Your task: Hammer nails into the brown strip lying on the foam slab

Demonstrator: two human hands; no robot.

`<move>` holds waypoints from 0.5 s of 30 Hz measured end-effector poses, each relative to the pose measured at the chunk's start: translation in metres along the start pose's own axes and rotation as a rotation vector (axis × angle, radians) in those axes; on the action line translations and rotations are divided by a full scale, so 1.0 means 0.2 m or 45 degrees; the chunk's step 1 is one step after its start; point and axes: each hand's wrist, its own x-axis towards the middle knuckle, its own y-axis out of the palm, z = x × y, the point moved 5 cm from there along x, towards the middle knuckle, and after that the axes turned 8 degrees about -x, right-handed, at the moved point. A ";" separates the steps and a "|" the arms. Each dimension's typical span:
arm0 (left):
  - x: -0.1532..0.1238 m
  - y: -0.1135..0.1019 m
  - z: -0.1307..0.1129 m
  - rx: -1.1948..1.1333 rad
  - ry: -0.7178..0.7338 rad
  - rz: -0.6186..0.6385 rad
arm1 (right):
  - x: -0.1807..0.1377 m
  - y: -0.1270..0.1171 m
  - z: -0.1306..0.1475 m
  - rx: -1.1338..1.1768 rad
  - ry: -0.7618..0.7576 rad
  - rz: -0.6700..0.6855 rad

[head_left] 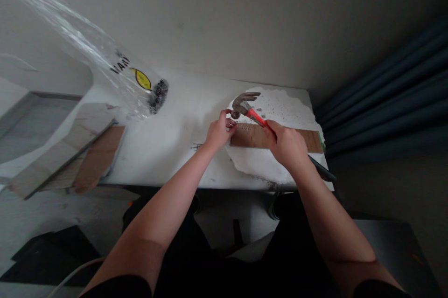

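Observation:
My right hand [289, 146] is wrapped around the red and black handle of a claw hammer [257, 117]. Its metal head is raised just above the left end of a brown wooden plank [254, 136], close to my left fingertips. Small dark dots mark that end of the plank. My left hand [221, 129] pinches at the plank's left edge; whatever is between the fingers is too small to make out. Beneath the plank lies a rough-edged white slab [276, 102]. Several thin nails [196, 147] lie on the white table left of my left hand.
The white table [171, 149] stands against a grey wall. A clear plastic wrapper [140, 79] with black lettering is at the back left. Brown and pale boards [100, 158] lie at the table's left end. A dark blue curtain [385, 83] hangs at the right.

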 end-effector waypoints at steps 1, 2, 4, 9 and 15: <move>0.00 0.00 0.00 0.010 0.003 0.001 | 0.00 0.00 0.00 -0.002 -0.007 0.013; 0.00 0.00 0.00 0.019 0.003 -0.001 | 0.00 0.01 0.00 -0.004 -0.015 0.028; 0.00 -0.01 -0.01 0.026 -0.003 -0.005 | -0.01 0.01 0.00 -0.004 -0.013 0.036; -0.01 -0.01 -0.03 -0.009 -0.002 0.011 | -0.02 0.00 -0.03 -0.004 0.017 -0.002; -0.02 0.00 -0.03 0.002 0.012 0.021 | -0.02 0.01 -0.05 -0.006 0.023 -0.002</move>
